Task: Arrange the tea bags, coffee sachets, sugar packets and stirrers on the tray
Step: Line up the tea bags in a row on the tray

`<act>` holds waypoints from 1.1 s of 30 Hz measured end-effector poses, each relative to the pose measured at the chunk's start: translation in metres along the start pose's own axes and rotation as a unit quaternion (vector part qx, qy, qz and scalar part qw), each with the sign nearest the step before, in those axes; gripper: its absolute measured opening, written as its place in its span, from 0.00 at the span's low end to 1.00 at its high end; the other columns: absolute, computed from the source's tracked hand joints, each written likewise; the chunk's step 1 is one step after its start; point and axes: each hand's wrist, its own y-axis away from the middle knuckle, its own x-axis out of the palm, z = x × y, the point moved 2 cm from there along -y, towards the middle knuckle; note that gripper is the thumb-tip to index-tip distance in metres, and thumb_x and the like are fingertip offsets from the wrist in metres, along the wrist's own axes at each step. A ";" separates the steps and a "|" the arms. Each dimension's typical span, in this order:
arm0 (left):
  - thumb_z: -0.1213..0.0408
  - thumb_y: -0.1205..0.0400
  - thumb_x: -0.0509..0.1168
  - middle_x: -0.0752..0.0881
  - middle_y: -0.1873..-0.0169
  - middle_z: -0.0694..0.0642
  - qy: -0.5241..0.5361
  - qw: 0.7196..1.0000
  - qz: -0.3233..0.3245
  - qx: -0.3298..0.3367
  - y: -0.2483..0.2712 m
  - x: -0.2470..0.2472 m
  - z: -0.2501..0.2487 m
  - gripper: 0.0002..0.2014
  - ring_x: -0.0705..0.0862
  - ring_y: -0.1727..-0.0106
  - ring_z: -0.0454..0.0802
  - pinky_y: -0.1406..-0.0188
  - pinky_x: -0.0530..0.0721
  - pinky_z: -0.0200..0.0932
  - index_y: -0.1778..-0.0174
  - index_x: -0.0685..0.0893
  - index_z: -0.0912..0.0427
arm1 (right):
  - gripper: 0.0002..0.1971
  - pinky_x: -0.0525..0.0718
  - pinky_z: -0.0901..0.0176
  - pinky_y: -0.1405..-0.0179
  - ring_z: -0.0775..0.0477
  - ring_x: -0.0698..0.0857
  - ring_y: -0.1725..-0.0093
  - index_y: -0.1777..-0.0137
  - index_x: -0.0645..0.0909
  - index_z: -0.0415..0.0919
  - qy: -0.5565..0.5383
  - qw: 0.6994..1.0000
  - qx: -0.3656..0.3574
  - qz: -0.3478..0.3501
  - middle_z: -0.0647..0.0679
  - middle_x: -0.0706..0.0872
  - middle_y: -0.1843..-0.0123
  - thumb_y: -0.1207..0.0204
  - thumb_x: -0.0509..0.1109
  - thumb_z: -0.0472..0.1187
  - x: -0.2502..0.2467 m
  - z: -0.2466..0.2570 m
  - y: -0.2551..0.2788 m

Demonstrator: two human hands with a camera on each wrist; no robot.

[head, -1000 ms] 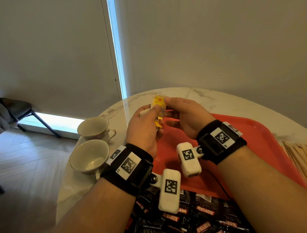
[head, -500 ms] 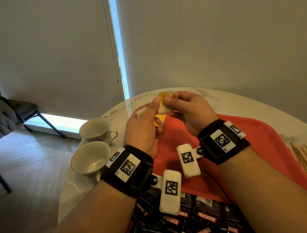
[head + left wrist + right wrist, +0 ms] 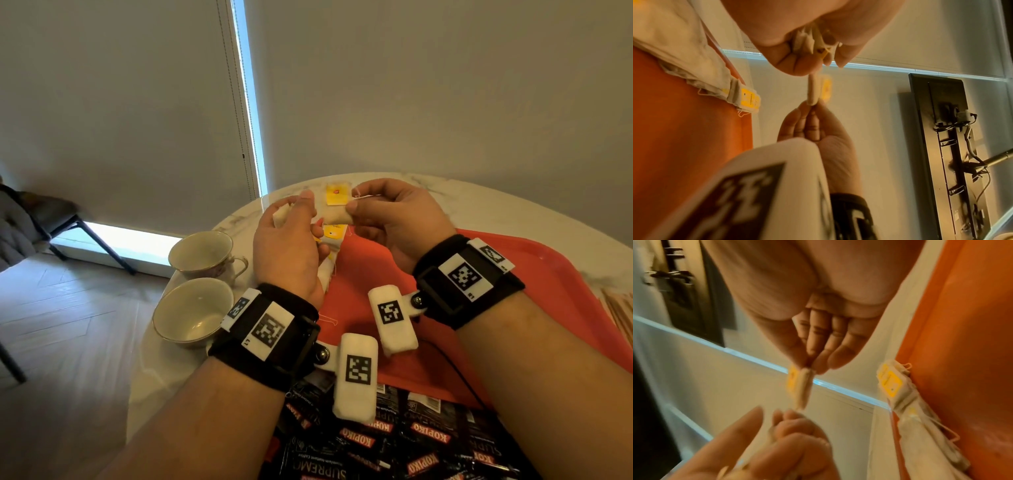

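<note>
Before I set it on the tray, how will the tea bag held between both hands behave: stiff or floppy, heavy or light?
The tea bag probably stays floppy: it is a thin paper pouch pinched between the right hand and the left hand. It looks light, since fingertips alone carry it. Its loose string may snag the tea bags lying on the tray.

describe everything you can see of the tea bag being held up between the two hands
The tea bag is a small cream paper pouch with a yellow tag bearing a red mark and a thin string. It hangs in the air above the far edge of the red tray, pinched by the right hand, with the left hand at its other side holding more bags.
</note>
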 end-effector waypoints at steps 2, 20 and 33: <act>0.55 0.14 0.72 0.85 0.77 0.43 0.001 1.000 -0.016 0.000 -0.002 -0.002 -0.001 0.05 0.80 0.77 0.40 0.76 0.78 0.41 0.52 0.87 0.52 | 0.09 0.87 0.57 0.64 0.48 0.89 0.66 0.53 0.84 0.38 0.010 0.998 0.053 -0.034 0.40 0.90 0.60 0.25 0.76 0.24 -0.004 -0.008 -0.002; 0.55 0.15 0.72 0.85 0.76 0.41 -0.005 0.999 -0.035 0.000 -0.005 -0.005 0.000 0.04 0.81 0.76 0.38 0.72 0.81 0.42 0.50 0.85 0.50 | 0.06 0.91 0.54 0.63 0.46 0.90 0.66 0.54 0.84 0.34 0.093 0.972 0.208 -0.054 0.37 0.90 0.60 0.24 0.76 0.24 0.008 -0.046 -0.009; 0.55 0.12 0.70 0.85 0.74 0.49 0.025 0.997 -0.012 -0.072 0.002 -0.001 0.001 0.10 0.81 0.74 0.44 0.75 0.80 0.41 0.55 0.85 0.56 | 0.05 0.91 0.51 0.55 0.42 0.90 0.60 0.55 0.88 0.33 0.077 0.977 0.190 -0.051 0.36 0.90 0.58 0.23 0.74 0.25 0.004 -0.051 -0.009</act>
